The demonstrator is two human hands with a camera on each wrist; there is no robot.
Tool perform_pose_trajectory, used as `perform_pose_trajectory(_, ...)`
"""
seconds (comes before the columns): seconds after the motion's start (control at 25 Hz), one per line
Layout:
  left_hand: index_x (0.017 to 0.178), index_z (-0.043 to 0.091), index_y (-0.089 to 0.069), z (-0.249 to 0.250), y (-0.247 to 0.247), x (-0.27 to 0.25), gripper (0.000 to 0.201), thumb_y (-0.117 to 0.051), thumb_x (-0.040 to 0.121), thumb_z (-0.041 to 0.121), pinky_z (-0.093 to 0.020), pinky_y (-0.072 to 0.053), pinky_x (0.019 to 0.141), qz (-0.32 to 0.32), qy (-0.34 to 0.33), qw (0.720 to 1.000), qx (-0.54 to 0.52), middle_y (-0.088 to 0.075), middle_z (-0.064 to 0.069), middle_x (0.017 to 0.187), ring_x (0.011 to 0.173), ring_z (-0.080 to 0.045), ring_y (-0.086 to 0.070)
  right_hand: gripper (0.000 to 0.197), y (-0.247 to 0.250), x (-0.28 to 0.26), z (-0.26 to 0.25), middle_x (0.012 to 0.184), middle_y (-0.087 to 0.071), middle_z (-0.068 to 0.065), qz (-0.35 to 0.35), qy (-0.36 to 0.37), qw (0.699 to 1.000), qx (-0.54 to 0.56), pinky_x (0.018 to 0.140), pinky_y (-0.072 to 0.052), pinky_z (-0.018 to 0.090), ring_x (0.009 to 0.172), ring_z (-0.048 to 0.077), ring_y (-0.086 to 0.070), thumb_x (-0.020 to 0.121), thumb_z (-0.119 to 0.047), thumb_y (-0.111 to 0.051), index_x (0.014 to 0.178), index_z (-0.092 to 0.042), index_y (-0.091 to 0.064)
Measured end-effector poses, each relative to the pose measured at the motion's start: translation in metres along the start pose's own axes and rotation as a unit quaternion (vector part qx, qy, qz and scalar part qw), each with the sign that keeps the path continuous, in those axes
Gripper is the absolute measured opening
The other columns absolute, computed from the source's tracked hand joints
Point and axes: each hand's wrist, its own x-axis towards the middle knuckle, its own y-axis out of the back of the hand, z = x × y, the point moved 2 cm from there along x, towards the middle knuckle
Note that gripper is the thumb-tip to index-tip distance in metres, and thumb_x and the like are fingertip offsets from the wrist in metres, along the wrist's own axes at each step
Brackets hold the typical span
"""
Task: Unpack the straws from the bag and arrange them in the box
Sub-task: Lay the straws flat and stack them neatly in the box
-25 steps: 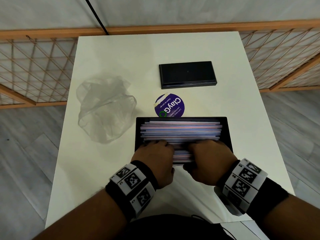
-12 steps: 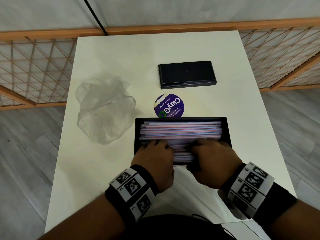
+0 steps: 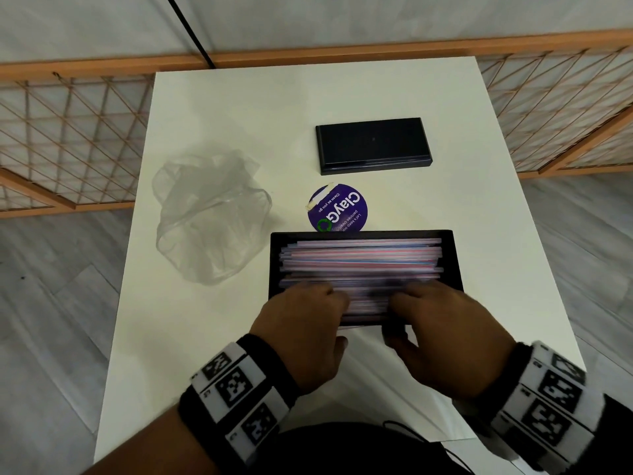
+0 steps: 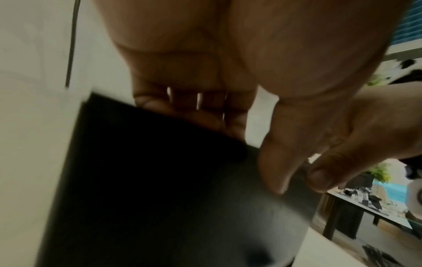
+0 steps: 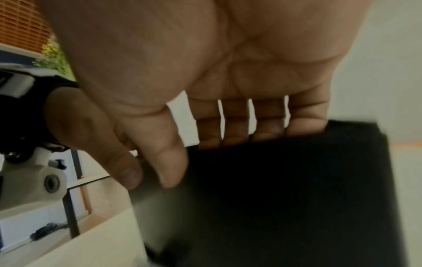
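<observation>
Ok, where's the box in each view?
Head: box at centre, full of straws.
Left wrist: box fills the lower left.
Right wrist: box fills the lower right.
Shared landmark: the white table under it.

Crinkled clear plastic bag (image 3: 209, 221) is lying on a smooth white bench (image 3: 239, 114), at ten o'clock from the matt black box (image 3: 282, 240).

The white table (image 3: 205, 337) carries a flat black rectangular lid (image 3: 373, 144) at far right of centre and, nearer, a round purple label (image 3: 342, 209) printed "ClayGo", with a wooden lattice fence (image 3: 68, 142) standing behind and beside the table on grey plank flooring (image 3: 51, 320).
</observation>
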Motion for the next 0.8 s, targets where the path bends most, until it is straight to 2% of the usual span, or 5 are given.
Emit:
perform_pose_trajectory(0.12,0.119,0.024,-0.061,-0.002,-0.014,0.007,0.03,-0.051,0.094,0.038,-0.034,-0.048,0.093,-0.036,0.016,0.997,0.066,-0.061,0.004,0.122,0.113,-0.023,-0.059,0.025,-0.013,0.012,0.001,0.1,-0.066,-0.008,-0.083,-0.015,0.996,-0.042,0.077,-0.051,0.032,0.096,0.021,-0.064,0.085,-0.041,-0.047,0.096,-0.029,-0.066)
perform_pose_trajectory(0.28,0.117,0.021,-0.063,-0.006,-0.02,0.01,0.028,-0.051,0.094,0.032,-0.035,-0.05,0.092,-0.024,0.028,0.997,0.071,-0.061,0.001,0.12,0.112,-0.024,-0.059,0.03,-0.015,0.017,0.004,0.106,-0.064,-0.009,-0.08,-0.015,0.995,-0.053,0.077,-0.048,0.028,0.098,0.016,-0.064,0.087,-0.041,-0.043,0.105,-0.032,-0.066)
perform_pose_trajectory(0.4,0.119,0.021,-0.063,-0.007,-0.02,0.01,0.028,-0.053,0.095,0.029,-0.036,-0.05,0.093,-0.02,0.029,0.997,0.066,-0.061,0.0,0.121,0.112,-0.025,-0.06,0.033,-0.018,0.016,0.005,0.104,-0.065,-0.008,-0.073,-0.014,0.996,-0.053,0.079,-0.048,0.028,0.097,0.018,-0.064,0.084,-0.042,-0.042,0.103,-0.03,-0.067)
perform_pose_trajectory(0.64,0.116,0.024,-0.06,-0.006,-0.014,0.006,0.022,-0.052,0.095,0.024,-0.031,-0.048,0.089,0.007,-0.011,0.999,0.052,-0.062,0.004,0.118,0.11,-0.022,-0.059,0.014,-0.021,0.013,0.01,0.086,-0.066,-0.008,-0.009,-0.002,1.0,-0.029,0.068,-0.052,0.031,0.081,0.024,-0.065,0.074,-0.033,-0.061,0.086,-0.029,-0.068)
perform_pose_trajectory(0.8,0.105,0.021,-0.066,-0.005,-0.019,0.008,0.02,-0.049,0.094,0.025,-0.034,-0.053,0.084,-0.036,0.002,0.993,0.113,-0.068,0.001,0.107,0.098,-0.025,-0.066,0.032,-0.02,0.016,0.006,0.094,-0.069,-0.007,-0.066,-0.012,0.996,-0.061,0.076,-0.051,0.03,0.089,0.021,-0.066,0.081,-0.036,-0.043,0.093,-0.027,-0.071)
